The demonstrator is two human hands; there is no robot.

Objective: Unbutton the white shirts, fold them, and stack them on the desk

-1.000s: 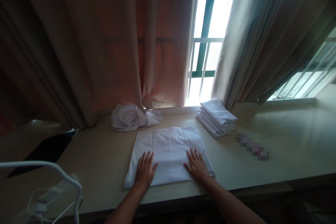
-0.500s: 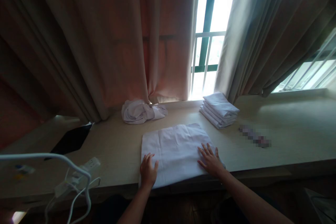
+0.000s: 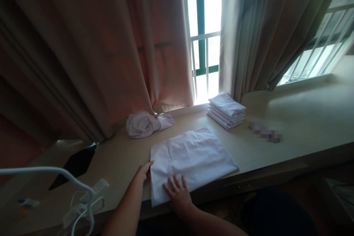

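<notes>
The white cloth (image 3: 192, 156) lies part-folded flat at the desk (image 3: 290, 118) front edge, left hand (image 3: 144, 171) at its left edge and right hand (image 3: 178, 191) spread flat on it, neither gripping; folded stack (image 3: 226, 110) finished, crumpled garment (image 3: 146, 123) unfolded.

- The left hand (image 3: 144, 172) lies low and near, toward the left of the scene, its fingers stretched out together and pointing to the right and a little away
- Its forearm runs up from the near edge, bare, slanting rightward as it goes farther
- The right hand (image 3: 178, 192) sits just to the right of it and slightly nearer, palm down and flat
- The right fingers (image 3: 175, 182) are spread apart, pointing away and a touch to the left
- Its bare forearm comes in from the near right, angled sharply leftward toward the wrist
- The two hands are close together, not touching; neither is curled into a grip
</notes>
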